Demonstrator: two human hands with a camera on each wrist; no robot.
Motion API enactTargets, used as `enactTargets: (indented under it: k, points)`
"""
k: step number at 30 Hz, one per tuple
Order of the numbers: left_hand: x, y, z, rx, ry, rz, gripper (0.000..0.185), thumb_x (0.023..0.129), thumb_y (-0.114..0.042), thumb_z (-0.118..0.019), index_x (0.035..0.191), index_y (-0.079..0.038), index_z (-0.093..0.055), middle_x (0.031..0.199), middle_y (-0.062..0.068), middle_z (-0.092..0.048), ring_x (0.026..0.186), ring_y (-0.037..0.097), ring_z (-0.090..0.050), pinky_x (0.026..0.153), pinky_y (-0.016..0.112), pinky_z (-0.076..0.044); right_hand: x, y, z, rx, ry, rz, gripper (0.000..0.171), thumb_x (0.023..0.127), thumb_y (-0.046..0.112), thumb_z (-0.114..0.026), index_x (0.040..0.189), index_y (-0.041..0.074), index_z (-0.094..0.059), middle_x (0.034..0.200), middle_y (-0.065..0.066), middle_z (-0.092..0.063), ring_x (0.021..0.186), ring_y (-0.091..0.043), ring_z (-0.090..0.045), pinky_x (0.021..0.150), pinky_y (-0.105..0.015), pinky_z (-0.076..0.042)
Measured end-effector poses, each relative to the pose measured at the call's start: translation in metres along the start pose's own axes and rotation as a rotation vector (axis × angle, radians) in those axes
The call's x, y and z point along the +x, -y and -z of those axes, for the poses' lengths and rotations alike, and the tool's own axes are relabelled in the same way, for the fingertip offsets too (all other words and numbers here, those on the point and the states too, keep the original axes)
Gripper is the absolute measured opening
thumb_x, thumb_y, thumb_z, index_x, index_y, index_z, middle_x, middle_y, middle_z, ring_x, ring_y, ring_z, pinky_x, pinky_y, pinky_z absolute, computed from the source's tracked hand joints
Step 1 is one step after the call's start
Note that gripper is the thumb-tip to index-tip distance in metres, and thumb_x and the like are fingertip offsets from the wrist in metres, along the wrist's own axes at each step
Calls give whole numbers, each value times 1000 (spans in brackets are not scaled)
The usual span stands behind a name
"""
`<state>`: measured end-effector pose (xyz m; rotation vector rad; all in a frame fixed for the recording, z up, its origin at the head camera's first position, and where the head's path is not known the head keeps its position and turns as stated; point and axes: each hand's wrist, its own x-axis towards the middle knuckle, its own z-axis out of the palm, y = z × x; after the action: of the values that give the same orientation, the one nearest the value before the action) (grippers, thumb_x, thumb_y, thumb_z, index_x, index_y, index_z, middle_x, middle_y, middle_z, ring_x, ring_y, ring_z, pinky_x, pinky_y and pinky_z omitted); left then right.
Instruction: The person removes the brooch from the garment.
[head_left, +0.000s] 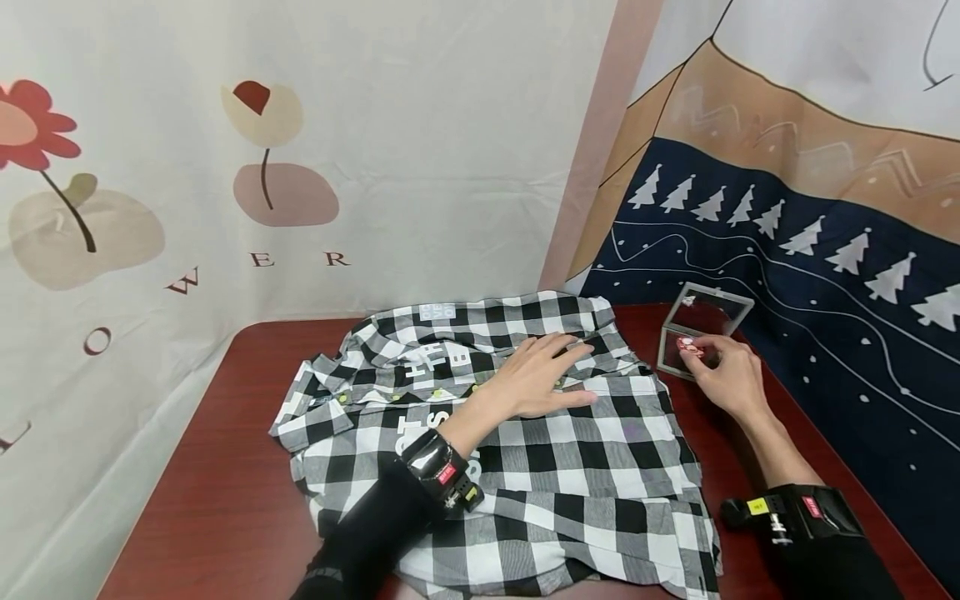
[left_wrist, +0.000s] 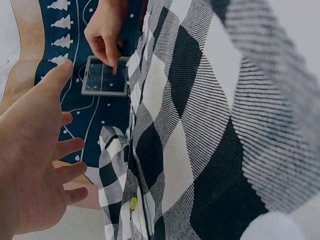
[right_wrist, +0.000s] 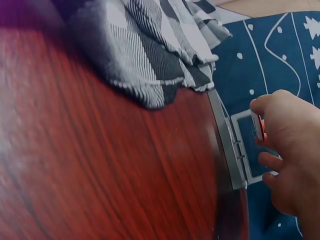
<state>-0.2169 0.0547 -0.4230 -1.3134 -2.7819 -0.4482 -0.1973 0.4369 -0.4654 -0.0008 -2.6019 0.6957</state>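
A black-and-white checked shirt [head_left: 615, 450] with yellow-green buttons and white lettering lies on the table, its cloth wrinkled toward the back. My left hand [head_left: 536, 379] is over its upper part, palm down, fingers spread and holding nothing. To the right of the shirt, a small hinged clear case [head_left: 705, 307] with a pale frame has its lid raised. My right hand [head_left: 727, 375] is at this case and pinches a small, flat red-and-white piece [head_left: 686, 344] between thumb and fingers, over the case's lower half. In the right wrist view the piece [right_wrist: 258, 126] appears thin and edge-on.
The reddish-brown wooden table [head_left: 217, 467] ends close behind the shirt and just right of the case. A pale printed cloth [head_left: 442, 167] hangs behind, and a navy cloth with white trees [head_left: 847, 317] hangs along the right side.
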Motion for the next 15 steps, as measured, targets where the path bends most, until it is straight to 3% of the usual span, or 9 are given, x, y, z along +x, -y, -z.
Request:
enactTargets:
  k: [3,8,11,15]
  points:
    - [0,0,-1,8,-4,0,82,109,-72,-60,176,-29,-41,181,7,-44,170,30,-41,137,54,-39,0,-3,0,-7,24,-34,34,107,27,-77,126,-1,-79,123,-30,-76,93,-39,-64,74,-36,-41]
    - [0,-1,-1,18,-7,-5,81,109,-73,-60,175,-29,-42,180,7,-45,168,31,-43,136,55,-41,0,-6,-2,-15,37,-49,34,108,25,-74,125,-3,-78,119,-32,-75,105,-47,-61,86,-54,-41]
    - [0,-1,-1,20,0,-6,81,109,-73,-59,175,-30,-42,180,6,-45,169,30,-43,136,55,-40,1,-8,-3,-36,24,-31,31,107,23,-75,122,-3,-79,110,-30,-77,105,-47,-61,87,-57,-40]
    - [1,0,-2,7,8,-8,81,110,-73,-58,176,-30,-41,181,7,-44,169,32,-42,137,56,-39,3,-11,-4,-75,20,-10,29,107,24,-76,120,-2,-80,106,-29,-79,99,-47,-66,78,-52,-41]
